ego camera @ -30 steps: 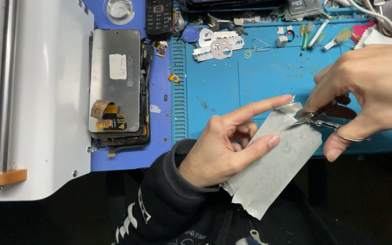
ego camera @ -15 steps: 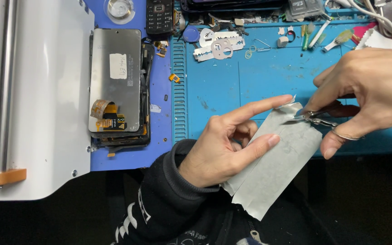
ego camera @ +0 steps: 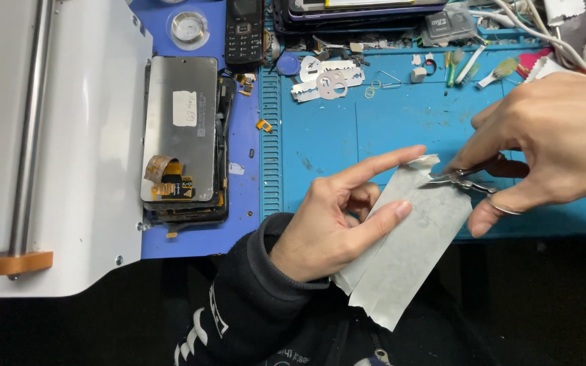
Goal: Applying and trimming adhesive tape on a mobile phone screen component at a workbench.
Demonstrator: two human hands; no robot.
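The left hand (ego camera: 334,224) pinches a pale rectangular film sheet (ego camera: 408,251) between thumb and forefinger, just above the blue work mat (ego camera: 347,129). The right hand (ego camera: 551,149) grips small scissors (ego camera: 466,179), blades meeting the sheet's top edge. Farther off, a dismantled phone screen (ego camera: 184,135) lies face down.

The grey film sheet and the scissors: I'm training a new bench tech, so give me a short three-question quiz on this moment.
1. True or false: the left hand holds the grey film sheet between thumb and fingers.
2. Which tool does the right hand hold at the sheet's top edge? A) small scissors B) a brush C) a screwdriver
3. Fill in: the phone screen assembly lies on the ____ side of the blue work mat.

Key: 1 true; 2 A; 3 left.
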